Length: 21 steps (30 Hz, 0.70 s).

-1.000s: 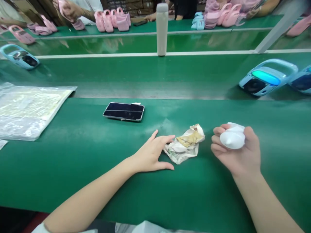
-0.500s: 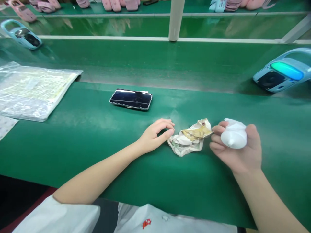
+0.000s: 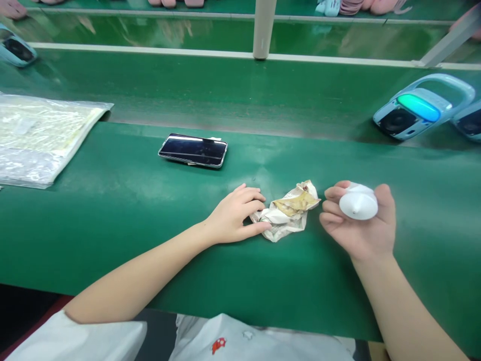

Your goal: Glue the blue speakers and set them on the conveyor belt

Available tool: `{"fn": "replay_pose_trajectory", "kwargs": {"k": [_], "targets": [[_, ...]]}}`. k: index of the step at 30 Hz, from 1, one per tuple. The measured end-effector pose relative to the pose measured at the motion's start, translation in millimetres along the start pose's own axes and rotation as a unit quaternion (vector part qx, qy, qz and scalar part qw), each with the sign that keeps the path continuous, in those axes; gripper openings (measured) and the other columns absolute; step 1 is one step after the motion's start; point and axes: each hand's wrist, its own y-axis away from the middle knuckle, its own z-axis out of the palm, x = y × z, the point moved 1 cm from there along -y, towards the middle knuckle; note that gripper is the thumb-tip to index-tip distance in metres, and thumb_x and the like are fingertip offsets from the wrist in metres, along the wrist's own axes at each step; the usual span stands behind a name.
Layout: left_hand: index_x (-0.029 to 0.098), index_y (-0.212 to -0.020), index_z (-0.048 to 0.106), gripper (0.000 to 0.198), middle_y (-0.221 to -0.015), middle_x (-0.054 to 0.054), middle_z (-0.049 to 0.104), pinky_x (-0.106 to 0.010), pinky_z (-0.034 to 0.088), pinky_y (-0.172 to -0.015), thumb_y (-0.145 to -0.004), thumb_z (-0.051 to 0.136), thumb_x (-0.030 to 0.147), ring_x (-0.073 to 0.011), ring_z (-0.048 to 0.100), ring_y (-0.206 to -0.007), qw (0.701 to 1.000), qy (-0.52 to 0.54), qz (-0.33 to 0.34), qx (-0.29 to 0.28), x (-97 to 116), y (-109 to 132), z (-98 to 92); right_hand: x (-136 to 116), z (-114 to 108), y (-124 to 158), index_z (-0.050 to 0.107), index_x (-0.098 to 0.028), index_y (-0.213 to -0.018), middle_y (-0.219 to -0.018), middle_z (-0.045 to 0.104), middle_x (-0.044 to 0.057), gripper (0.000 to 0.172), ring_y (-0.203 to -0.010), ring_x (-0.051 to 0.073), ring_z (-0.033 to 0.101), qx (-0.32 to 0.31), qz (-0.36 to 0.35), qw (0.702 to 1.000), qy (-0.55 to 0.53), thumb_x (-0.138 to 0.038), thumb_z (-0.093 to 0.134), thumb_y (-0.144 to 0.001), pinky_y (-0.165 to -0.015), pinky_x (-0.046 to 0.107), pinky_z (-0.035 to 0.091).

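Left hand (image 3: 235, 215) rests half-curled, fingers touching the crumpled stained wrapper (image 3: 287, 213) mid-bench; right hand (image 3: 361, 225) cups a white plastic piece (image 3: 358, 203); no writing legible.

On the green tabletop (image 3: 112, 210), the left hand (image 3: 235, 215) rests with its fingers touching a crumpled wrapper (image 3: 287, 213). The right hand (image 3: 361, 225), palm up just beside the wrapper, grips a white rounded piece (image 3: 358, 202). A phone (image 3: 193, 150) lies flat farther back.

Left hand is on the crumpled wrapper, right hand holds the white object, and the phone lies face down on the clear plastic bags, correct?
Not quite. In the head view the phone lies on the bare green table, apart from the plastic bags. The rest stands.
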Motion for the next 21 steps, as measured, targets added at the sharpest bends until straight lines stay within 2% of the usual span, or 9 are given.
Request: {"fn": "replay_pose_trajectory", "kwargs": {"k": [4, 8, 10, 12, 14, 15, 17, 21], "targets": [[0.015, -0.093, 0.065, 0.028, -0.107, -0.013, 0.071, -0.052, 0.032, -0.111, -0.088, 0.055, 0.041, -0.0290, 0.058, -0.118, 0.999, 0.021, -0.010, 0.029, -0.2, 2.1, 0.7, -0.2, 0.4, -0.1, 0.063, -0.026, -0.083, -0.077, 0.042, 0.002, 0.040, -0.052, 0.013, 0.019, -0.001, 0.000, 1.000, 0.014, -0.061, 0.078, -0.070, -0.040, 0.023, 0.027], [0.016, -0.095, 0.065, 0.023, -0.100, -0.010, 0.073, -0.049, 0.030, -0.112, -0.086, 0.058, 0.036, -0.0241, 0.065, -0.105, 0.996, 0.072, -0.020, 0.051, 1.8, 2.4, -0.1, -3.2, 4.1, 4.4, 0.064, -0.025, -0.084, -0.077, 0.043, 0.002, 0.043, -0.051, 0.012, 0.024, 0.006, -0.016, 1.000, 0.026, -0.061, 0.081, -0.068, -0.041, 0.021, 0.031], [0.016, -0.093, 0.065, 0.021, -0.097, -0.008, 0.073, -0.045, 0.037, -0.107, -0.085, 0.060, 0.034, -0.0211, 0.067, -0.095, 0.991, 0.108, -0.031, 0.067, 3.7, 1.0, -0.9, -3.8, 8.7, 9.7, 0.064, -0.025, -0.085, -0.077, 0.045, 0.001, 0.045, -0.050, 0.011, 0.028, 0.010, -0.039, 0.999, 0.037, -0.061, 0.083, -0.066, -0.040, 0.020, 0.033], [0.016, -0.092, 0.065, 0.020, -0.093, -0.008, 0.073, -0.034, 0.049, -0.087, -0.083, 0.061, 0.034, -0.0179, 0.066, -0.082, 0.984, 0.143, -0.061, 0.086, 6.0, -0.9, -1.7, -2.2, 14.6, 16.2, 0.065, -0.026, -0.088, -0.078, 0.050, 0.001, 0.048, -0.050, 0.011, 0.036, 0.010, -0.079, 0.995, 0.060, -0.063, 0.084, -0.065, -0.039, 0.019, 0.036], [0.016, -0.088, 0.063, 0.020, -0.090, -0.008, 0.072, -0.025, 0.046, -0.062, -0.082, 0.063, 0.035, -0.0142, 0.060, -0.067, 0.973, 0.178, -0.104, 0.106, 8.9, -2.6, -2.1, 2.3, 19.8, 22.3, 0.065, -0.027, -0.092, -0.081, 0.056, 0.001, 0.051, -0.057, 0.014, 0.047, 0.007, -0.135, 0.986, 0.097, -0.066, 0.084, -0.065, -0.043, 0.020, 0.041], [0.016, -0.085, 0.062, 0.020, -0.090, -0.007, 0.071, -0.024, 0.043, -0.056, -0.081, 0.064, 0.035, -0.0128, 0.057, -0.063, 0.966, 0.197, -0.126, 0.114, 10.5, -3.1, -2.2, 5.5, 21.5, 24.6, 0.064, -0.027, -0.093, -0.083, 0.059, 0.002, 0.052, -0.062, 0.015, 0.052, 0.003, -0.165, 0.979, 0.118, -0.066, 0.084, -0.066, -0.046, 0.020, 0.044], [0.016, -0.078, 0.057, 0.020, -0.095, -0.008, 0.070, -0.023, 0.041, -0.056, -0.080, 0.065, 0.035, -0.0113, 0.055, -0.063, 0.950, 0.242, -0.153, 0.122, 13.8, -3.3, -2.1, 13.2, 22.8, 27.1, 0.062, -0.027, -0.097, -0.087, 0.063, 0.002, 0.049, -0.073, 0.017, 0.057, -0.008, -0.216, 0.963, 0.161, -0.064, 0.081, -0.072, -0.051, 0.020, 0.047], [0.017, -0.071, 0.049, 0.023, -0.104, -0.009, 0.069, -0.025, 0.044, -0.066, -0.079, 0.064, 0.032, -0.0138, 0.059, -0.076, 0.944, 0.273, -0.161, 0.096, 18.0, -2.0, -0.8, 28.6, 20.0, 24.9, 0.056, -0.026, -0.106, -0.097, 0.064, 0.004, 0.039, -0.075, 0.019, 0.060, -0.042, -0.275, 0.930, 0.240, -0.056, 0.071, -0.087, -0.049, 0.022, 0.047]]}}
